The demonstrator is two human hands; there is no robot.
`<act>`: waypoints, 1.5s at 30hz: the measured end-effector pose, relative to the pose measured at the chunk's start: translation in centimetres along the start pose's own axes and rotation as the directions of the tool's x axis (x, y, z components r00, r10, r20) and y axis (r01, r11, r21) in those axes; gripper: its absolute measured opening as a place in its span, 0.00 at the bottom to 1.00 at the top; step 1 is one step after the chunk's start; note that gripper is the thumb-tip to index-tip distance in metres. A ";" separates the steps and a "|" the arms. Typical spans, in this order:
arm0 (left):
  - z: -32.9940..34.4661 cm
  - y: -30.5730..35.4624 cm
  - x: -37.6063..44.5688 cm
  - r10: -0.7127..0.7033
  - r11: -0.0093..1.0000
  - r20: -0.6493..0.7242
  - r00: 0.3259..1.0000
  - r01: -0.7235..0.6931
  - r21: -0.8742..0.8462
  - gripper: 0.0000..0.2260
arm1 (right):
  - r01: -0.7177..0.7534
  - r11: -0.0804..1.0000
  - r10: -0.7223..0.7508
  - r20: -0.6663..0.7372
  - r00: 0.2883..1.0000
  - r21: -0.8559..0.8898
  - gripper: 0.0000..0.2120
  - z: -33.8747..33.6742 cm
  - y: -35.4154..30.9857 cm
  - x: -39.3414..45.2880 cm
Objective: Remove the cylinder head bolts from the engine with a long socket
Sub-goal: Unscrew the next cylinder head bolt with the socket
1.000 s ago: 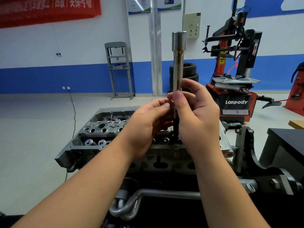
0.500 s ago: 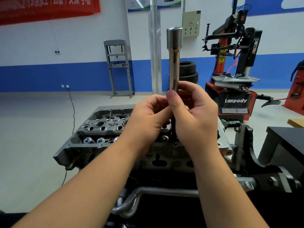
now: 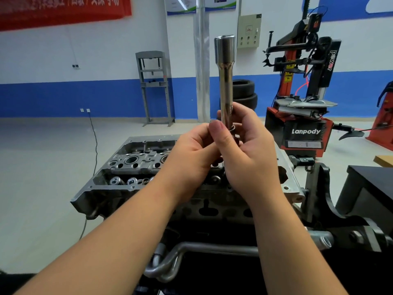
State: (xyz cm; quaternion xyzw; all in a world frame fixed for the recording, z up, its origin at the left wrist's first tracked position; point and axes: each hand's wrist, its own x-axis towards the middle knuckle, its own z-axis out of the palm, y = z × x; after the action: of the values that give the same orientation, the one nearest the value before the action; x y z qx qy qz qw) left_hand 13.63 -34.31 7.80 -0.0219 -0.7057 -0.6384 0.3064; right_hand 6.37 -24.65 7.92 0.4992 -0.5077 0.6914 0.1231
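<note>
A long chrome socket [image 3: 225,71] stands upright in front of me, wide end up, above the grey cylinder head [image 3: 131,165] of the engine. My right hand [image 3: 253,158] pinches the socket's lower end, thumb in front and fingers behind. A metal ring shows at that end, just above the thumb. My left hand [image 3: 191,158] curls against the right, its fingers round a dark bolt shank [image 3: 220,160] that hangs below the socket; most of the shank is hidden.
Valve springs [image 3: 119,180] sit in the open head. A metal coolant pipe [image 3: 191,250] runs below it, and the black engine stand [image 3: 323,201] is at the right. Behind stand a red tyre changer [image 3: 304,116], stacked tyres [image 3: 244,92] and a grey press frame [image 3: 155,88].
Both hands have lifted the socket slightly and shifted it a little to the left. Their hold on it looks unchanged.
</note>
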 end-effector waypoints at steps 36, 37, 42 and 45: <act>0.3 0.1 0.0 -0.014 1.000 0.010 1.000 0.014 -0.023 0.17 | -0.071 0.975 0.074 -0.009 0.997 0.210 0.07 -0.3 0.1 0.1; 0.4 0.1 0.0 0.001 1.000 -0.009 1.000 -0.001 0.003 0.15 | -0.053 0.987 0.055 -0.006 0.998 0.150 0.07 -0.3 0.1 0.1; 0.8 -0.3 0.0 0.072 0.996 -0.136 0.988 -0.063 0.067 0.16 | -0.061 0.995 0.065 -0.050 0.997 0.079 0.04 -0.5 0.2 0.2; 0.6 -0.3 -0.1 0.052 0.997 -0.135 0.989 -0.044 0.058 0.14 | -0.071 0.990 0.079 -0.061 0.995 0.125 0.04 -0.5 0.2 0.1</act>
State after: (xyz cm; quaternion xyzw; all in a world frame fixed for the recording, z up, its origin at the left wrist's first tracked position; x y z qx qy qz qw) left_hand 13.37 -33.81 7.52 0.0132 -0.6996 -0.6112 0.3698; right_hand 5.88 -24.40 7.92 0.4633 -0.4783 0.7415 0.0825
